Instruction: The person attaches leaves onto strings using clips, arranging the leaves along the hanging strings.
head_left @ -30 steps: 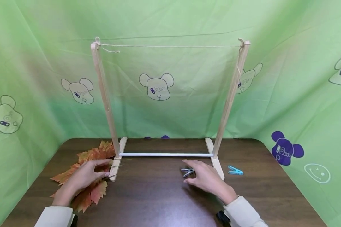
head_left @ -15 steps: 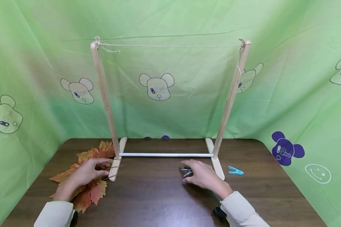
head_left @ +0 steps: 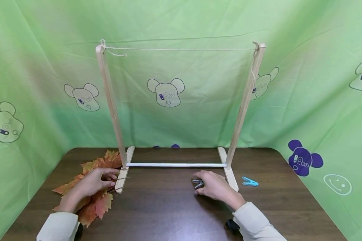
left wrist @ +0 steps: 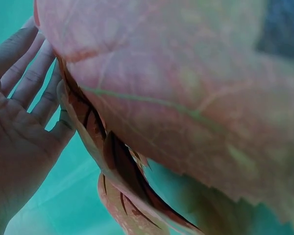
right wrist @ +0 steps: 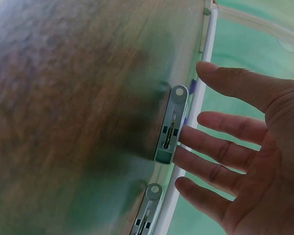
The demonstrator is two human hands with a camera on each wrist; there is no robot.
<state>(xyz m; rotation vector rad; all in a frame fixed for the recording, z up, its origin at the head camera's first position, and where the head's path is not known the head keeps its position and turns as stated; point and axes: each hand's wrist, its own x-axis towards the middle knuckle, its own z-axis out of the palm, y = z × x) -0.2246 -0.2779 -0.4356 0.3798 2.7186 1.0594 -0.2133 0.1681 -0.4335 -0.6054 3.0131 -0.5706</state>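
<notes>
My left hand [head_left: 92, 183] hovers at a bunch of orange and red artificial maple leaves [head_left: 95, 209], with thin stems sticking out to the right. In the left wrist view, its fingers [left wrist: 32, 81] are straight, and a large leaf [left wrist: 161, 98] covers much of the picture. On the right, my right hand [head_left: 215, 187] is held over a grey clothespin [head_left: 198, 183], thumb and fingers apart. Its fingers [right wrist: 220, 147] look relaxed in the right wrist view, beside the clothespin [right wrist: 171, 125]. A second clothespin [right wrist: 147, 210] there is cut off by the lower edge.
A wooden frame has two posts [head_left: 242, 110], a white crossbar [head_left: 176, 165] and a string [head_left: 181, 50] tied between the tops. A blue clothespin [head_left: 250, 181] lies right of the frame on the brown table [head_left: 160, 207]. Green printed cloth [head_left: 169, 130] hangs around it.
My right hand has shifted very slightly left, and its sleeve has moved a little up and left. My left hand stays almost still by the leaves.
</notes>
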